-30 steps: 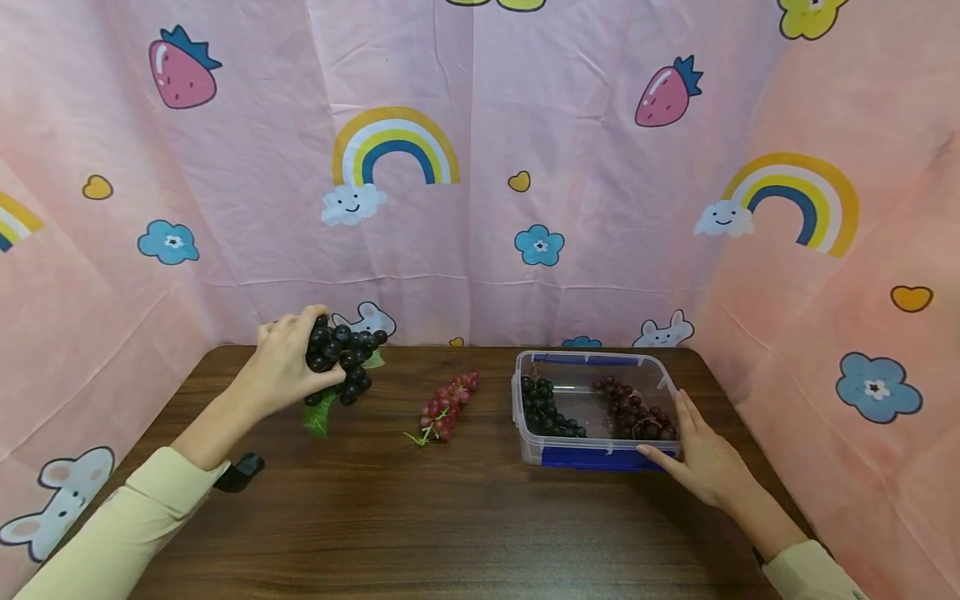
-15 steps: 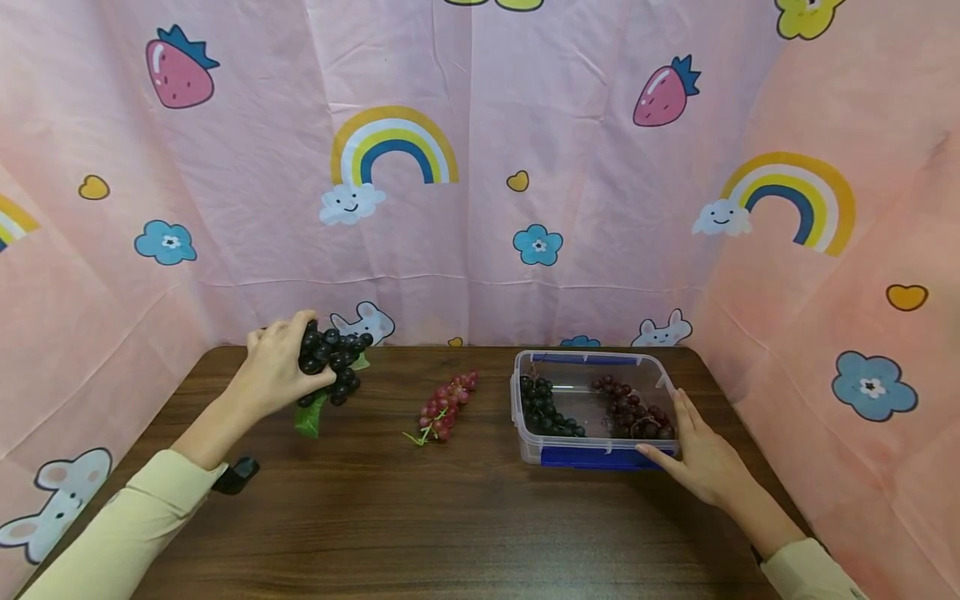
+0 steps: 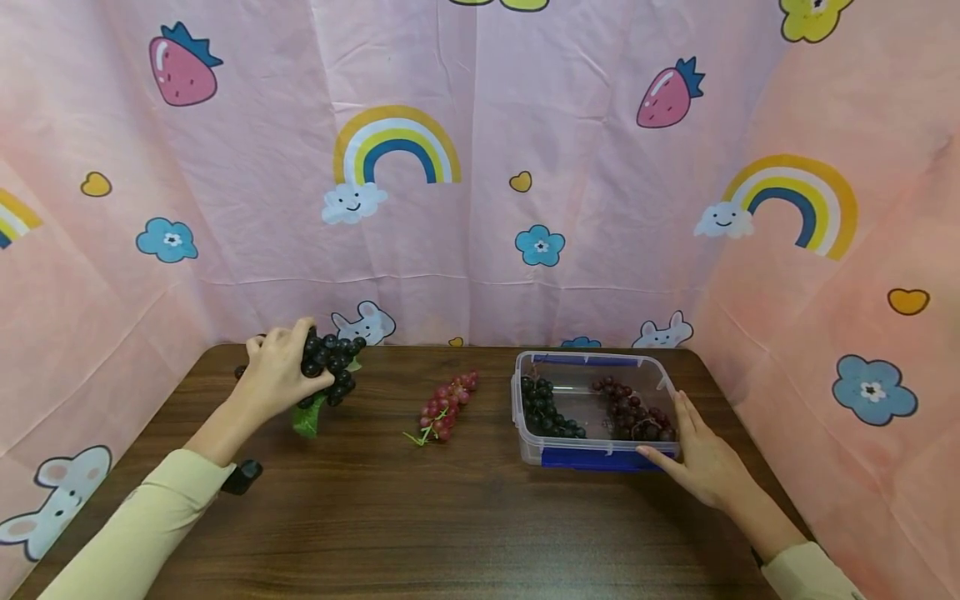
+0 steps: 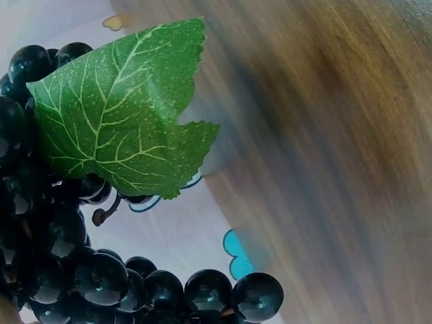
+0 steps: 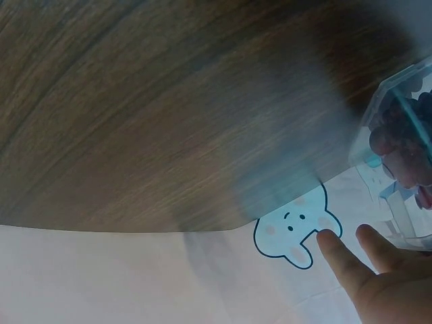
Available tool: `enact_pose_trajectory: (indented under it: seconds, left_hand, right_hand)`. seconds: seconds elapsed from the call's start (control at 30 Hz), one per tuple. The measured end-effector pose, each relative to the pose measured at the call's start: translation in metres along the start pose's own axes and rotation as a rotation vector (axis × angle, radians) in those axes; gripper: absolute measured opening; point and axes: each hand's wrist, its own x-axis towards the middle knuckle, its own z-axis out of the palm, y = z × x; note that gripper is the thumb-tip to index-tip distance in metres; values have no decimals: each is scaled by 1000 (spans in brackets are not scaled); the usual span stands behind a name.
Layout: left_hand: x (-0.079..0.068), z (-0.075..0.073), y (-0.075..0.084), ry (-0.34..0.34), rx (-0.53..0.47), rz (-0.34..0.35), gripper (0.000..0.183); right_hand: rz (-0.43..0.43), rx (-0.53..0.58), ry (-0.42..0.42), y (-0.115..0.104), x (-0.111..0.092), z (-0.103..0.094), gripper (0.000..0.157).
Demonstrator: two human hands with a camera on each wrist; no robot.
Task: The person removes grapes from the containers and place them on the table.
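Observation:
My left hand point(image 3: 281, 367) grips a bunch of black grapes point(image 3: 330, 357) over the left part of the table, thumb in front and fingers behind. A green leaf point(image 4: 125, 111) spreads from the bunch in the left wrist view. My right hand point(image 3: 705, 454) rests against the right front corner of a clear plastic box point(image 3: 528, 446) with blue clips, thumb on the front rim and straight fingers along the side. Inside the box lie dark green-black grapes point(image 3: 547, 408) on the left and dark red grapes point(image 3: 633, 408) on the right.
Between the left hand and the box, a bunch of pink-red grapes point(image 3: 448, 404) with a green stem lies on the brown wooden table point(image 3: 450, 533). A patterned pink cloth point(image 3: 480, 308) rises behind the table and along both sides.
The left hand has shifted a little left and downward with the black grapes. The right hand and the box have stayed where they were.

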Motion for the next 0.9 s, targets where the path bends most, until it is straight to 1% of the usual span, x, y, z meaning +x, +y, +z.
enact_pose_trajectory:
  seconds: [0.37, 0.6, 0.77, 0.9]
  left_hand:
    - [-2, 19, -5, -30, 13, -14, 80]
    - [-8, 29, -8, -28, 2, -33, 83]
    - [-14, 39, -14, -7, -11, -24, 83]
    - [-19, 45, -17, -19, -15, -38, 83]
  right_hand:
    - [-1, 6, 4, 2, 1, 2, 116]
    - [-5, 18, 10, 1, 0, 2, 115]
    - [-5, 22, 9, 0, -1, 2, 114]
    - [0, 24, 9, -1, -1, 1, 115]
